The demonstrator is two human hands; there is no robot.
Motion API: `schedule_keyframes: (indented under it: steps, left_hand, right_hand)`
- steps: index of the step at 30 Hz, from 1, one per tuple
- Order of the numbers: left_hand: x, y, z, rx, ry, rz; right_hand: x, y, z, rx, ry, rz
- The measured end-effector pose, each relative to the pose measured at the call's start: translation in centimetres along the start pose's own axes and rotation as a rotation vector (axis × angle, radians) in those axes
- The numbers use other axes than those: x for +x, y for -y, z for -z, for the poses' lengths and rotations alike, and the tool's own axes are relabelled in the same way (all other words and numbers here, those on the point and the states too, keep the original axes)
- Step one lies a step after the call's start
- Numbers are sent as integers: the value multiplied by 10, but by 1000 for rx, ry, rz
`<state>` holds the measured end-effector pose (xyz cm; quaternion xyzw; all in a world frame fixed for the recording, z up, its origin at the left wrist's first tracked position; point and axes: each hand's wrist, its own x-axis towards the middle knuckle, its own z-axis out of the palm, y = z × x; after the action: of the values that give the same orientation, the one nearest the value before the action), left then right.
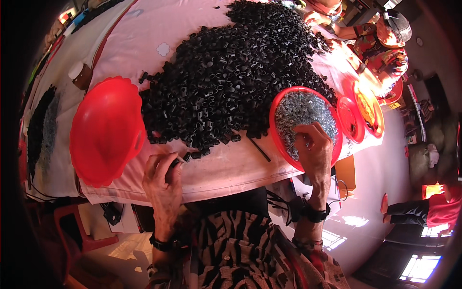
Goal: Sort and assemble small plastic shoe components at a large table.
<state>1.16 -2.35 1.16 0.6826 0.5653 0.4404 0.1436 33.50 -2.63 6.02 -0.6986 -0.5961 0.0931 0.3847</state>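
Between the fingertips of my left hand (162,185) is a small black plastic ring-like part (175,162), held just above the near edge of the table. My right hand (315,151) reaches into a round red basin (275,137) on the right. Small shiny metal pieces (308,113) fill this basin. The right fingers are bent and pinched together over the metal pieces; what they hold, if anything, is too small to make out. A large heap of black plastic parts (216,82) spreads across the table in front of both hands.
A red scalloped bowl (107,132) stands left of the heap. A thin black stick (259,150) lies by the near edge. More red basins (350,120) sit at the right. A brown jar (80,75) is at far left. Another person (380,53) works across the right corner.
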Motion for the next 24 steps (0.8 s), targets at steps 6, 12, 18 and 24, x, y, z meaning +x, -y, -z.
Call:
schedule_keyframes:
  steps: [6, 12, 18, 24]
  left_hand:
    - [0, -3, 6, -148, -22, 74]
    - [10, -19, -1, -593, 61, 84]
    - [19, -45, -1, -1126, 302, 375]
    - [8, -27, 1, -1239, 327, 566]
  right_hand:
    - [-5, 8, 6, 369, -15, -168]
    - [-19, 32, -9, 960, -21, -331]
    - [-40, 63, -53, 1252, 130, -304]
    - [-57, 80, -81, 1177, 272, -253]
